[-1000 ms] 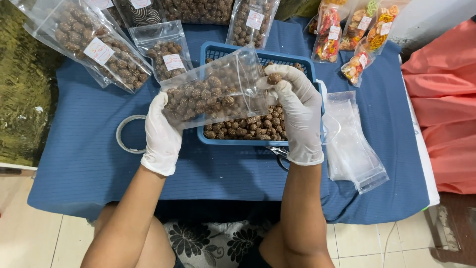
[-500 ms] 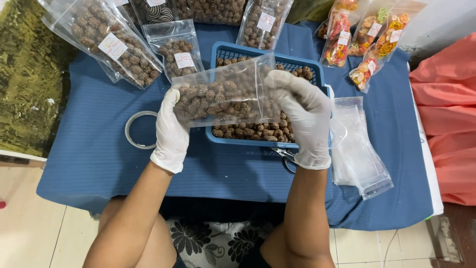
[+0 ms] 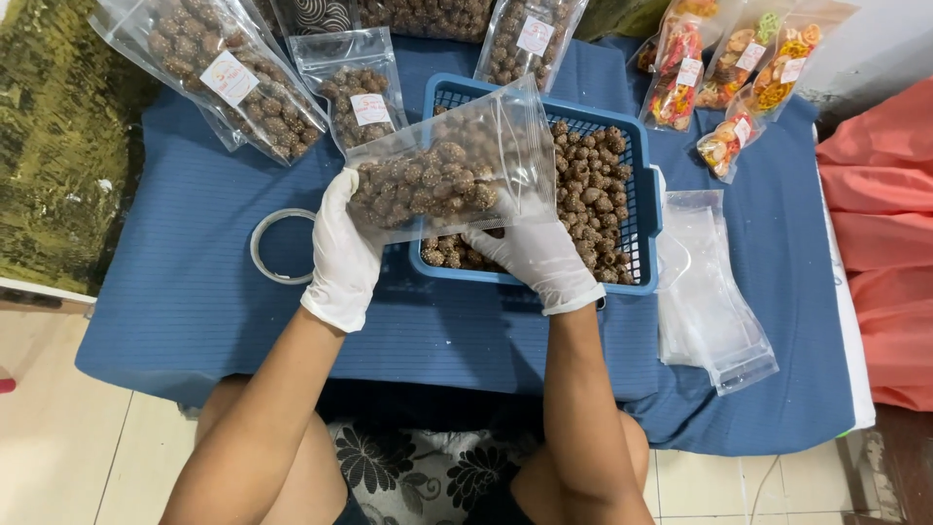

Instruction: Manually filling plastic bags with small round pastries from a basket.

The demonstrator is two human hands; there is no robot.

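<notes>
bag (image 3: 442, 170) tilting more upright vs a moment ago, balls settling | left hand (image 3: 345, 253) gripping bag's bottom, right hand (image 3: 539, 253) supporting underneath | bag at frame centre, over basket (image 3: 641, 238)

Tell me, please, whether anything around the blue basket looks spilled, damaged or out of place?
Nothing stands out. The brown seeded balls stay inside the blue plastic basket and the clear plastic bag held by both gloved hands, left hand and right hand; none lie loose on the blue tablecloth.
</notes>
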